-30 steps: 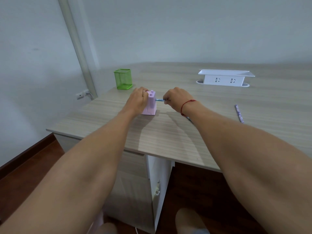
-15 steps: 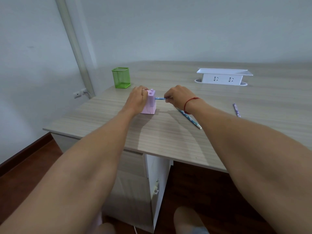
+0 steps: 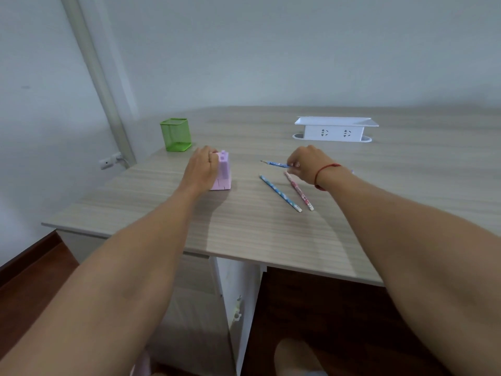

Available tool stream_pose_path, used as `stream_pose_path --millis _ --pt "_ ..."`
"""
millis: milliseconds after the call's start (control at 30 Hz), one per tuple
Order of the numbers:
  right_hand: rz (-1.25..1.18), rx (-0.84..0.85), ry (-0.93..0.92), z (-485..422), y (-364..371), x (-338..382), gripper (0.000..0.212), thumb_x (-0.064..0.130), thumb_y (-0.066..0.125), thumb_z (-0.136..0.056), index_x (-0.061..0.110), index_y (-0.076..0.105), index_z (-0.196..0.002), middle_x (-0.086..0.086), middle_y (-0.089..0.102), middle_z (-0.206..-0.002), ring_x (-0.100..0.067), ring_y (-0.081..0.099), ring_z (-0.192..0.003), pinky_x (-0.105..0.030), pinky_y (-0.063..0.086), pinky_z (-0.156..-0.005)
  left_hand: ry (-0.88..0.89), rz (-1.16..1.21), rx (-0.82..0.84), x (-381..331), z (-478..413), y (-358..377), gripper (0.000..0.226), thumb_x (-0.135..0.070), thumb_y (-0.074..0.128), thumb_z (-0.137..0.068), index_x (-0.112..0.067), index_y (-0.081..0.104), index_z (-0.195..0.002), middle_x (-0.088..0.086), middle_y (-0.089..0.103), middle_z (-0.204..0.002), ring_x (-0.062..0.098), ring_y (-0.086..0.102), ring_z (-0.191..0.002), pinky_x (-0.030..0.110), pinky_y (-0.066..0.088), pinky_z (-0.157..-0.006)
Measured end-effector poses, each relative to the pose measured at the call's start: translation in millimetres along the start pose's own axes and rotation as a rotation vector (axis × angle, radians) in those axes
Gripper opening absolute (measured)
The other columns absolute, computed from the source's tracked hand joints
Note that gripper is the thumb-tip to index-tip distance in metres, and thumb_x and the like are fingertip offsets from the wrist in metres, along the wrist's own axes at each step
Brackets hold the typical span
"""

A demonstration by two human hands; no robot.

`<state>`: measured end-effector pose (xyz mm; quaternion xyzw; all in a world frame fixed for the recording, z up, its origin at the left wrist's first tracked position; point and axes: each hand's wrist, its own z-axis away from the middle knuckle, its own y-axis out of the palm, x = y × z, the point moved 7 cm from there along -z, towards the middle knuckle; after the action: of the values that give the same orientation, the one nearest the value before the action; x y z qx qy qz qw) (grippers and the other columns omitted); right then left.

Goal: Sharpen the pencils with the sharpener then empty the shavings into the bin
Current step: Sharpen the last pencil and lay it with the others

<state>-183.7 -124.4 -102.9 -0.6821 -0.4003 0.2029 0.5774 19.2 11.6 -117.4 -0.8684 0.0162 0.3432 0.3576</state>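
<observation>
Blue pencil (image 3: 276, 164) pinched in right hand (image 3: 309, 165) fingertips, sharpened tip pointing left, clear of pink sharpener (image 3: 224, 172). Left hand (image 3: 202, 169) wrapped against sharpener's left side on desk (image 3: 271, 226). 2 pencils (image 3: 290, 194) lie just below right hand. Held pencil's rear end hidden behind fingers.

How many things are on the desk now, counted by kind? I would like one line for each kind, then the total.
Pencils: 3 (blue pencil held in the right hand, second blue pencil, pink pencil)
Pink sharpener: 1, under the left hand
Green mesh cup: 1
White socket box: 1
Total: 6
</observation>
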Motion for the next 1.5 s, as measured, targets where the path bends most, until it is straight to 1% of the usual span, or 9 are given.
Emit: stream_pose_path --millis 133,300,433,567,733,933,1067,1200,1500 --pt "-0.018 0.065 0.110 0.6 13.4 -0.9 0.021 0.019 0.066 -0.087 0.003 0.072 -0.099 -0.016 0.068 -0.094 -0.026 0.058 -0.079 -0.029 0.045 -0.071 0.010 0.022 -0.046 -7.7 10.5 2.6 0.047 -0.027 0.021 -0.081 -0.003 0.058 -0.097 0.017 0.057 -0.103 0.029 0.051 -0.099 0.035 0.039 -0.082" --pt "-0.028 0.076 0.160 -3.7 23.2 12.4 0.029 0.020 0.067 -0.084 0.000 0.067 -0.105 -0.018 0.068 -0.106 -0.033 0.066 -0.097 -0.034 0.052 -0.078 -0.003 0.047 -0.082 -18.2 20.9 7.6 0.046 -0.027 0.022 -0.082 -0.007 0.059 -0.101 0.014 0.059 -0.108 0.028 0.052 -0.102 0.034 0.040 -0.083" --pt "-0.015 0.070 0.169 -6.6 26.2 24.1 0.029 0.023 0.065 -0.085 0.000 0.065 -0.103 -0.019 0.067 -0.106 -0.033 0.063 -0.092 -0.031 0.048 -0.073 -0.002 0.045 -0.080 -22.8 26.8 8.7 0.045 -0.027 0.023 -0.082 -0.008 0.059 -0.102 0.013 0.059 -0.108 0.027 0.052 -0.102 0.032 0.039 -0.081" --pt "-0.006 0.048 0.207 -2.5 17.9 17.3 0.026 0.024 0.064 -0.088 0.004 0.055 -0.075 -0.012 0.055 -0.082 -0.032 0.058 -0.089 -0.030 0.041 -0.070 -0.024 0.052 -0.074 -22.9 27.5 8.8 0.046 -0.028 0.023 -0.082 -0.009 0.059 -0.102 0.011 0.059 -0.108 0.025 0.051 -0.102 0.030 0.038 -0.080" --pt "0.216 -0.091 0.348 25.8 -10.3 -30.4 0.030 0.018 0.054 -0.092 0.005 0.058 -0.118 -0.015 0.060 -0.119 -0.035 0.060 -0.110 -0.036 0.050 -0.089 -0.023 0.044 -0.101 -20.9 24.0 10.5 0.033 -0.019 0.030 -0.093 -0.007 0.061 -0.100 0.015 0.060 -0.108 0.028 0.052 -0.102 0.034 0.040 -0.084" --pt "0.276 -0.035 0.570 67.0 -7.2 -86.4 0.031 0.007 0.051 -0.089 0.010 0.062 -0.118 -0.011 0.062 -0.124 -0.030 0.059 -0.116 -0.033 0.046 -0.094 0.024 0.049 -0.099 -19.6 20.6 10.7 0.039 -0.023 0.027 -0.088 -0.006 0.061 -0.098 0.017 0.062 -0.107 0.030 0.054 -0.101 0.035 0.041 -0.084" --pt "0.206 -0.056 0.550 65.2 -5.0 -80.0 0.033 -0.001 0.044 -0.093 0.001 0.058 -0.123 -0.018 0.058 -0.129 -0.033 0.056 -0.121 -0.036 0.047 -0.095 0.029 0.046 -0.069 -24.2 19.0 8.6 0.045 -0.026 0.025 -0.083 -0.003 0.061 -0.096 0.021 0.062 -0.105 0.032 0.054 -0.100 0.036 0.041 -0.085" --pt "0.172 -0.014 0.589 64.5 -4.6 -81.6 0.033 -0.002 0.052 -0.088 0.000 0.059 -0.121 -0.017 0.059 -0.127 -0.032 0.058 -0.119 -0.034 0.048 -0.094 0.045 0.033 -0.055 -22.3 22.9 3.7 0.040 -0.026 0.027 -0.084 -0.005 0.060 -0.094 0.019 0.060 -0.103 0.031 0.054 -0.099 0.037 0.041 -0.084" --pt "0.071 0.029 0.536 55.1 2.3 -53.0 0.043 0.014 0.046 -0.095 0.011 0.047 -0.138 -0.015 0.058 -0.126 -0.034 0.056 -0.118 -0.041 0.047 -0.095 0.052 -0.015 -0.016 -14.8 28.7 -13.5 0.043 -0.027 0.026 -0.082 -0.004 0.061 -0.094 0.019 0.062 -0.104 0.031 0.054 -0.098 0.035 0.040 -0.082"
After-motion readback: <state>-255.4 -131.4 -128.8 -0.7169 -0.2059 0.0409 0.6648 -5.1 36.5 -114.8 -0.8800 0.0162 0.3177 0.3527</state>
